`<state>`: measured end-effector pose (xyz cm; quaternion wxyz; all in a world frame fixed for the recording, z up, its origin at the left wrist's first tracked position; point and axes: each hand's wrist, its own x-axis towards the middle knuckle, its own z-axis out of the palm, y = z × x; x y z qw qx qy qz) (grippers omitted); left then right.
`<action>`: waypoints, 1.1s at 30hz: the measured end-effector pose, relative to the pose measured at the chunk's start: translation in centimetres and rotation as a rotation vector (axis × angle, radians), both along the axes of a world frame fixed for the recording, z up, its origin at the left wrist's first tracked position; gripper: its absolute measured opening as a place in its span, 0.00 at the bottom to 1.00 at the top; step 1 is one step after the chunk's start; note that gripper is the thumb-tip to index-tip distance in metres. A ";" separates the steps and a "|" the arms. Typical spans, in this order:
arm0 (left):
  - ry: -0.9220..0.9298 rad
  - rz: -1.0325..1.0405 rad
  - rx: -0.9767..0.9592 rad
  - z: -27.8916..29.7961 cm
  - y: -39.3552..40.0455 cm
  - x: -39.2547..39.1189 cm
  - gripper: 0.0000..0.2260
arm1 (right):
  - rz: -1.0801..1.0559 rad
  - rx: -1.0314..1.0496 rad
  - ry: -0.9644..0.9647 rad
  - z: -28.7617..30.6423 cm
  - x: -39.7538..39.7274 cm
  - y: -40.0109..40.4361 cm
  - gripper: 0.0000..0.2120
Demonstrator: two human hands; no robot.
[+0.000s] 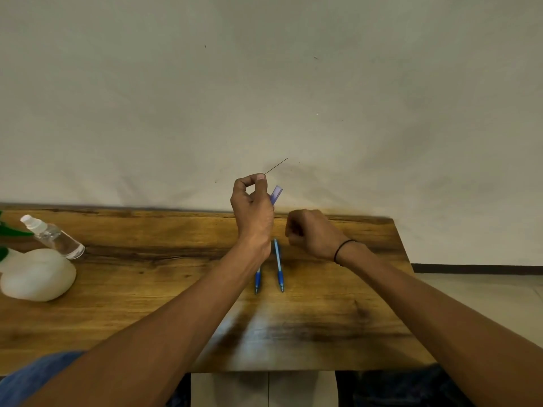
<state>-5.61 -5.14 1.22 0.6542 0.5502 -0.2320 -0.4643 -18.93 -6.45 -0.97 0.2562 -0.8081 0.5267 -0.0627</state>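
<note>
The left hand (253,207) is raised above the far edge of the counter (147,292), in front of the pale wall (264,83). Its thumb and forefinger pinch the lower end of a thin rod (276,165), which slants up and to the right out of the pinch, its tip free in the air. The other fingers (266,198) of that hand curl round a see-through purple pen barrel (277,193), whose upper end sticks out on the right side of the hand; the rest of it is hidden in the grip. The right hand (312,232) hangs just beside and lower, over the counter's back edge, its fingers curled into a fist with nothing showing in it; a black band (341,249) sits on its wrist. Two blue pens lie side by side on the counter below the hands, tips toward the person: the left pen (257,279) is partly covered by the left forearm, and the right pen (278,266) lies in full view. Well apart at the left end of the counter, a clear spray bottle (55,238) leans on a white pot (36,276), with green leaves (11,230) at the edge.
</note>
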 end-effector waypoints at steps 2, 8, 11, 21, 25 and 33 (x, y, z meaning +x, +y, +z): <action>-0.007 -0.003 -0.006 0.0 0.1 0.0 0.04 | -0.079 0.052 -0.192 1.6 -0.2 -0.5 0.02; -0.123 0.041 0.011 -0.3 0.5 0.1 0.03 | -0.214 0.145 -0.765 5.7 -1.8 -0.7 0.03; -0.202 0.056 -0.013 -0.5 0.7 -0.2 0.04 | -0.214 0.103 -0.873 7.0 -1.8 -0.3 0.03; -0.363 0.063 -0.126 -0.9 1.2 -1.0 0.05 | -0.199 0.103 -0.823 8.6 -1.3 0.2 0.11; -0.432 0.068 -0.170 -0.9 1.4 -1.2 0.05 | -0.211 0.127 -0.796 8.5 -1.3 0.1 0.12; -0.477 0.116 -0.163 -0.9 1.7 -1.3 0.07 | -0.231 0.149 -0.791 7.9 -1.1 0.2 0.13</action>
